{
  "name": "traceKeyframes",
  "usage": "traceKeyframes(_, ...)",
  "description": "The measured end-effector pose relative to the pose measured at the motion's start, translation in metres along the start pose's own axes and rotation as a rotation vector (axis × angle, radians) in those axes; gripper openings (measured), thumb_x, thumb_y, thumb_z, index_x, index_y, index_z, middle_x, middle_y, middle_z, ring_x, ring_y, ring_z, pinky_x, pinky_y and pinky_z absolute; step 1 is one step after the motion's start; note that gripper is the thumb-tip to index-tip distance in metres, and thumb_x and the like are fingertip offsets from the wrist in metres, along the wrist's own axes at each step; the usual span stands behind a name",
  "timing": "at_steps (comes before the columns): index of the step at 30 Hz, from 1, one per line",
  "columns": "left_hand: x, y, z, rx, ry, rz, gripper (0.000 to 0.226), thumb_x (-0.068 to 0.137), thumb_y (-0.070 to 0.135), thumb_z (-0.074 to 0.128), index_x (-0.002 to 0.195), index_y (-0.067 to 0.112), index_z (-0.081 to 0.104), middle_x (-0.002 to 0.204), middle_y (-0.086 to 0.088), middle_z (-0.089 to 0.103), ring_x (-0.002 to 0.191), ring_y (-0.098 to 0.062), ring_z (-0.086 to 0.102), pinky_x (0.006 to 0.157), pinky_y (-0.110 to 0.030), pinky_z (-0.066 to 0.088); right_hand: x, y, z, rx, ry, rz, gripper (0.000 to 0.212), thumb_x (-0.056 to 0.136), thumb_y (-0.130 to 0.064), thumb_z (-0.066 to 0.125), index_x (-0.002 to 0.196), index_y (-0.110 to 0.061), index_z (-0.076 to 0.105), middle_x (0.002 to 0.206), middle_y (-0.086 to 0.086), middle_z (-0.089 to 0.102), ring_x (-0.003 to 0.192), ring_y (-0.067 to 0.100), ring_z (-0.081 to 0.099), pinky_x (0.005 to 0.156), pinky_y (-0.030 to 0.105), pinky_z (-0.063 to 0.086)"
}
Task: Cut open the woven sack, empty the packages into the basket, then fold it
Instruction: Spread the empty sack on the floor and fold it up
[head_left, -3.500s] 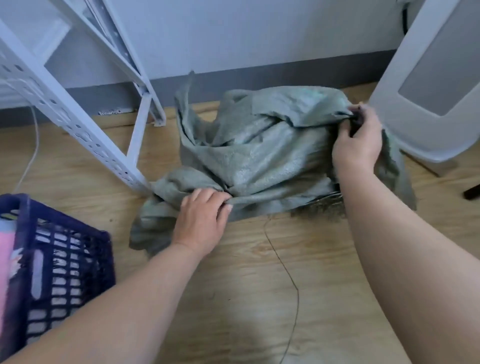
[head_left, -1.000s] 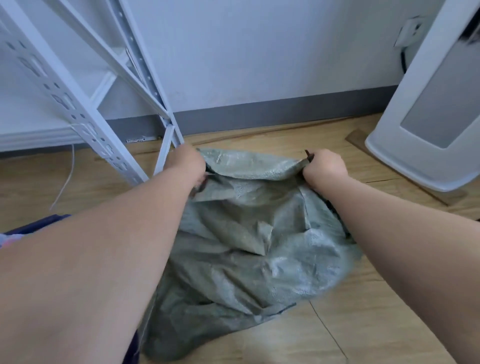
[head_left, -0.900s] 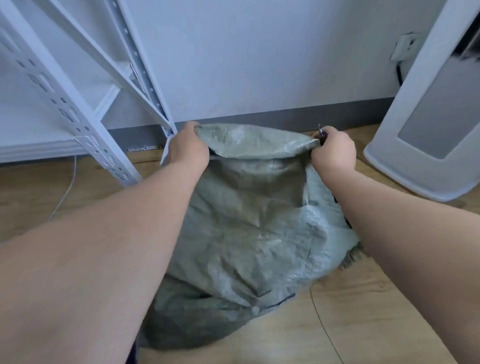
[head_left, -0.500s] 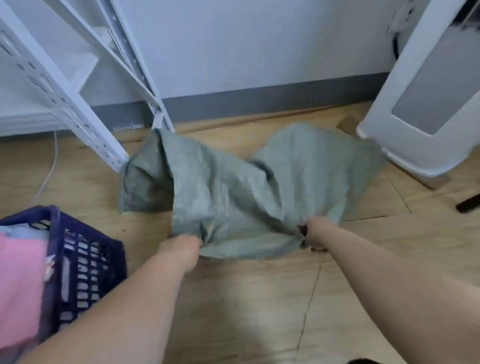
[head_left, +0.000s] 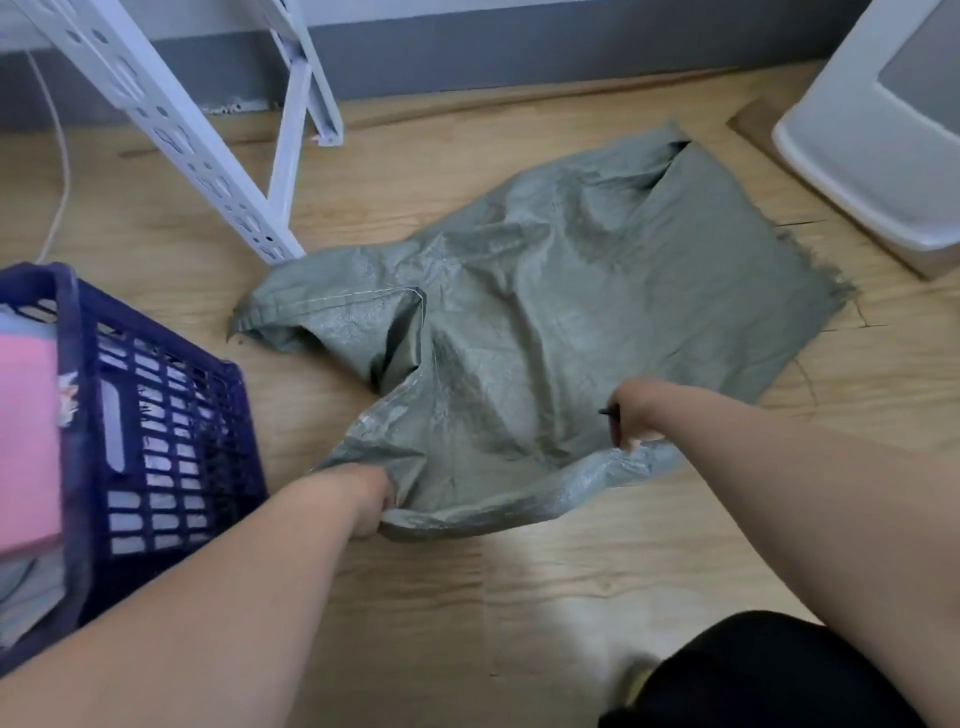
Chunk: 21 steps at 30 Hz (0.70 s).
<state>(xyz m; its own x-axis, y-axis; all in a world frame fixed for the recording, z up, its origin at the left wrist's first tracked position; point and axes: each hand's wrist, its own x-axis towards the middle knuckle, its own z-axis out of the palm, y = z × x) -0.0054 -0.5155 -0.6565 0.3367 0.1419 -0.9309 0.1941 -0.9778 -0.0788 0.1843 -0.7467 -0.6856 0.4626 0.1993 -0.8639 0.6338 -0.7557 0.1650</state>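
Note:
The grey-green woven sack (head_left: 545, 312) lies spread and wrinkled on the wooden floor, its far left corner folded over. My left hand (head_left: 371, 496) grips the sack's near left edge. My right hand (head_left: 631, 410) grips the near right edge, and a small dark object sticks out of that fist. The near edge is lifted slightly off the floor between my hands. At the left stands the dark blue plastic basket (head_left: 156, 447), with pink and pale packages (head_left: 26, 436) inside it.
A white perforated metal shelf frame (head_left: 208, 161) stands on the floor behind the sack at left, with a white cable (head_left: 60, 171) beside it. A white plastic appliance (head_left: 878, 130) sits at the right. My dark-clothed knee (head_left: 769, 675) is at the bottom right.
I swung the held-up sack down and laid it out on the floor. It is now flatter and pulled nearer to me, both hands still on its near edge.

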Motion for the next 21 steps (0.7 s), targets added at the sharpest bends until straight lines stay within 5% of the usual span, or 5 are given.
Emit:
traceKeyframes(3, 0.007, -0.003, 0.001, -0.165, -0.096, 0.046, 0.037, 0.083, 0.015, 0.064, 0.118, 0.028, 0.066, 0.119, 0.000, 0.066, 0.104, -0.019, 0.062, 0.092, -0.031, 0.051, 0.008, -0.002, 0.004, -0.141, -0.149, 0.079, 0.020, 0.095, -0.026, 0.054, 0.077, -0.019, 0.059, 0.058, 0.000, 0.058, 0.078, 0.020, 0.052, 0.078, 0.023, 0.045)
traceKeyframes(5, 0.012, -0.001, -0.003, -0.379, 0.140, 0.049, 0.028, 0.085, 0.015, 0.062, 0.111, 0.026, 0.069, 0.116, -0.001, 0.069, 0.106, -0.021, 0.062, 0.092, -0.029, 0.050, 0.007, 0.000, 0.003, 0.093, -0.137, 0.096, 0.018, 0.095, -0.029, 0.056, 0.106, -0.021, 0.067, 0.049, -0.003, 0.061, 0.071, 0.017, 0.055, 0.083, 0.027, 0.046)
traceKeyframes(11, 0.011, 0.019, -0.043, -0.577, 0.814, -0.125, 0.018, 0.097, 0.029, 0.046, 0.103, 0.021, 0.061, 0.113, -0.009, 0.063, 0.106, -0.032, 0.058, 0.077, -0.034, 0.044, 0.002, 0.003, -0.004, 0.785, 0.173, -0.048, 0.040, 0.075, -0.045, 0.078, 0.098, -0.014, 0.069, 0.074, 0.002, 0.056, 0.065, 0.019, 0.051, 0.053, 0.024, 0.041)
traceKeyframes(16, 0.001, 0.006, -0.074, -0.558, 1.011, -0.277, 0.032, 0.099, 0.026, 0.039, 0.122, 0.011, 0.056, 0.130, -0.013, 0.046, 0.118, -0.035, 0.050, 0.085, -0.043, 0.044, 0.013, 0.030, 0.005, 0.902, 0.529, 0.460, 0.042, 0.084, -0.040, 0.068, 0.107, -0.005, 0.059, 0.110, 0.015, 0.061, 0.098, 0.030, 0.059, 0.075, 0.035, 0.049)
traceKeyframes(21, -0.002, 0.002, -0.073, -0.912, 1.065, -0.341, 0.032, 0.100, 0.020, 0.035, 0.127, 0.006, 0.047, 0.124, -0.023, 0.056, 0.112, -0.041, 0.053, 0.078, -0.039, 0.037, 0.001, 0.056, 0.021, 0.947, 0.317, 0.651, 0.059, 0.093, -0.045, 0.051, 0.138, -0.005, 0.046, 0.139, 0.016, 0.047, 0.129, 0.031, 0.046, 0.101, 0.037, 0.042)
